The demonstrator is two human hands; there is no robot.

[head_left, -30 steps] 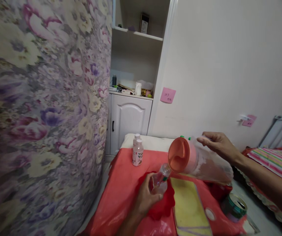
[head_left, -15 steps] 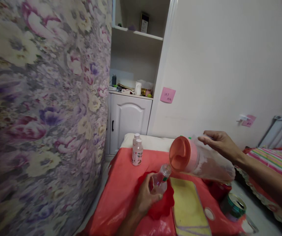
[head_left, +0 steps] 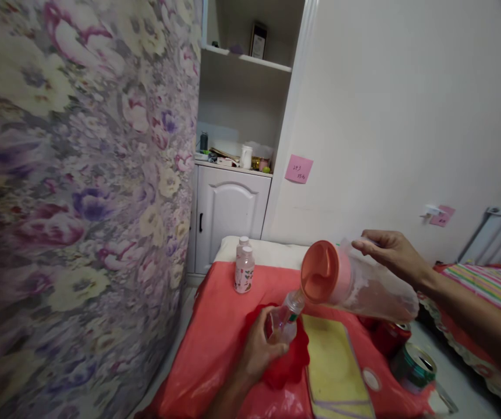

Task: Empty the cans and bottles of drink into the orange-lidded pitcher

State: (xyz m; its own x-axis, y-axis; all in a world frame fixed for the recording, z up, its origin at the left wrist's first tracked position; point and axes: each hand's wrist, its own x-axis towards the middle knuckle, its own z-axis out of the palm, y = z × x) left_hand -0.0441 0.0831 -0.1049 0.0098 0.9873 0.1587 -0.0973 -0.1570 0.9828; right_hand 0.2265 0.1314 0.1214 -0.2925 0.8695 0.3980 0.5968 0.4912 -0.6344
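Observation:
My left hand (head_left: 261, 348) is wrapped round a small clear bottle (head_left: 285, 321), tilted with its open mouth up and to the right. Beneath it lies a red scalloped plate (head_left: 291, 366). My right hand (head_left: 383, 247) grips the handle of a clear plastic pitcher (head_left: 376, 291), tipped almost flat. The pitcher's coral-coloured lid (head_left: 320, 272) faces left, its lower edge right at the bottle's mouth. Some liquid lies along the lower side inside the pitcher. Whether a stream runs into the bottle is hard to make out.
Two capped printed bottles (head_left: 244, 270) stand at the table's back left. A yellow cloth (head_left: 335, 366) lies right of the plate. A red can (head_left: 392, 337) and a green can (head_left: 414, 366) stand near the right edge. A floral curtain (head_left: 84, 203) hangs on the left.
The bottle and the pitcher's lid have come slightly closer together, now seeming to meet at the bottle's mouth. Otherwise the hands hold almost the same pose.

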